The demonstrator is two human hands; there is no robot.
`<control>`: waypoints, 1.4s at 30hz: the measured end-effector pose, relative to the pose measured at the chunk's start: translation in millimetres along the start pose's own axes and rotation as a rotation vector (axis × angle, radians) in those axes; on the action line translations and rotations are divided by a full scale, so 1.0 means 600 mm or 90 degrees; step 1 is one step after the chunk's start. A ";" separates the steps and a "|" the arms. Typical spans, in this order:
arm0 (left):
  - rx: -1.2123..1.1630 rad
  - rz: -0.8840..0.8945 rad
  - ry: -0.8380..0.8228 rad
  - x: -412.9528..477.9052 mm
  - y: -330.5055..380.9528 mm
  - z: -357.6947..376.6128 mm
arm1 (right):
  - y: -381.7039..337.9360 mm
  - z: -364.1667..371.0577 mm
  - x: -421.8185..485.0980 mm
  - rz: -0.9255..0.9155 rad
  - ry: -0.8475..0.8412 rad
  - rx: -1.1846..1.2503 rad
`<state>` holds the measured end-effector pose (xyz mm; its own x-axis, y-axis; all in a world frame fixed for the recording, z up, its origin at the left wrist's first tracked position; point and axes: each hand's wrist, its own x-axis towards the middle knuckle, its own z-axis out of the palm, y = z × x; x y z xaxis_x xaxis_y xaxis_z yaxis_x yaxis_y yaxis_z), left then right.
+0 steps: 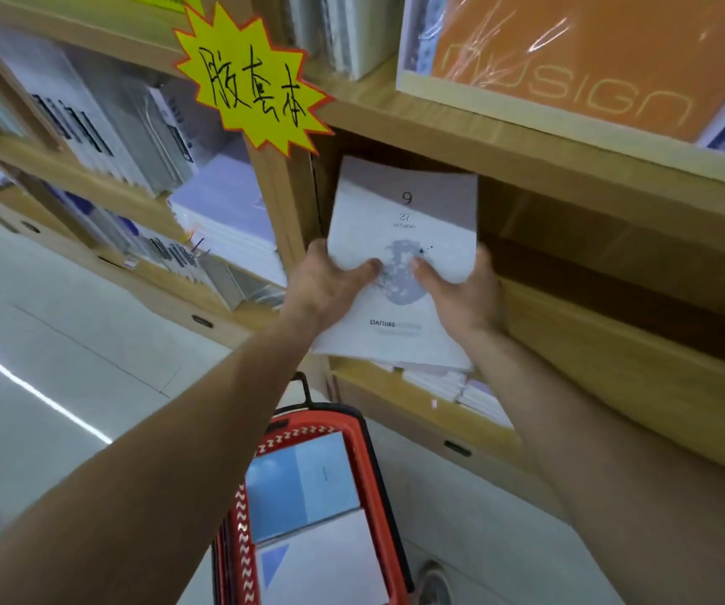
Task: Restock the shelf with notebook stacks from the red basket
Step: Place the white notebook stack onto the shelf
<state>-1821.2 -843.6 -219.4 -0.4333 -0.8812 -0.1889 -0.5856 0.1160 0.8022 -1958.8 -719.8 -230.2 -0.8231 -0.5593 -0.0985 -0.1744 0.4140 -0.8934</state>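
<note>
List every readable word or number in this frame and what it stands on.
"胶套本": handwritten on the yellow starburst sign.
"9", "27", "DARING": top cover of the notebook stack gripped by left hand and right hand.
"nusign": orange plastic-wrapped notebook, upper shelf.
Too blurred: line under "27"; notebook spines at left.

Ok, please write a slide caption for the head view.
Left hand and right hand hold a white notebook stack at the wooden shelf opening, red basket below.

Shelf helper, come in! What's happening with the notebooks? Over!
Left hand, right hand grip notebook stack. Far end entering shelf. Nothing blocking. Red basket holds more.
</note>
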 end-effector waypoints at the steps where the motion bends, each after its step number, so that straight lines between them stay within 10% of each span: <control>1: 0.006 -0.001 -0.004 0.022 0.000 0.006 | 0.004 0.007 0.017 0.007 0.007 0.001; 14: 0.130 -0.011 -0.008 0.055 -0.019 0.026 | 0.040 0.017 0.058 0.117 -0.028 0.066; 42: -0.023 0.089 0.009 -0.011 -0.080 0.087 | 0.055 0.090 0.024 -0.028 0.064 0.132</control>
<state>-1825.9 -819.3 -285.9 -0.4990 -0.8640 -0.0664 -0.4951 0.2214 0.8401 -1947.2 -752.9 -285.0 -0.8685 -0.4951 -0.0228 -0.1053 0.2291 -0.9677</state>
